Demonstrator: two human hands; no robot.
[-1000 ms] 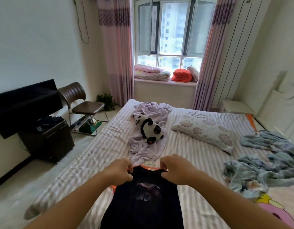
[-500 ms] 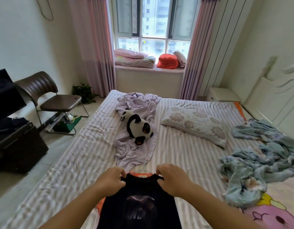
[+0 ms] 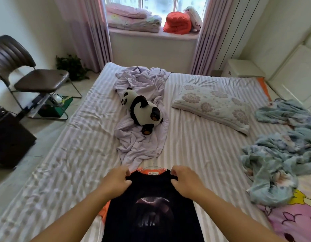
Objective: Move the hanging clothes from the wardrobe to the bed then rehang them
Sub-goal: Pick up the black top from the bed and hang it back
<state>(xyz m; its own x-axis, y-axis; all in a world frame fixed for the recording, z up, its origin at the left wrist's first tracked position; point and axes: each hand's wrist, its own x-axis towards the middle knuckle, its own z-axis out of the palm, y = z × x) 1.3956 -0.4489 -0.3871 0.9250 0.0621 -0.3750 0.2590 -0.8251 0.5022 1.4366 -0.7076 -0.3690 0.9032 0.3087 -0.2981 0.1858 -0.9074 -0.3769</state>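
Note:
A black T-shirt (image 3: 151, 206) with a pale print lies at the near edge of the striped bed (image 3: 77, 154), over something orange that peeks out at its neck and left side. A thin wire hanger hook (image 3: 152, 167) shows just above the collar. My left hand (image 3: 116, 180) grips the shirt's left shoulder and my right hand (image 3: 185, 181) grips its right shoulder, both with curled fingers. The wardrobe is out of view.
A panda plush (image 3: 144, 110) rests on a crumpled lilac sheet (image 3: 140, 142) mid-bed. A floral pillow (image 3: 214, 105) and a heap of blue bedding (image 3: 280, 158) are to the right. A brown chair (image 3: 32, 79) and dark cabinet (image 3: 9, 140) stand left of the bed.
The view has tilted down and nearer to the bed. Both hands keep hold of the black shirt's shoulders, now a little farther onto the bed.

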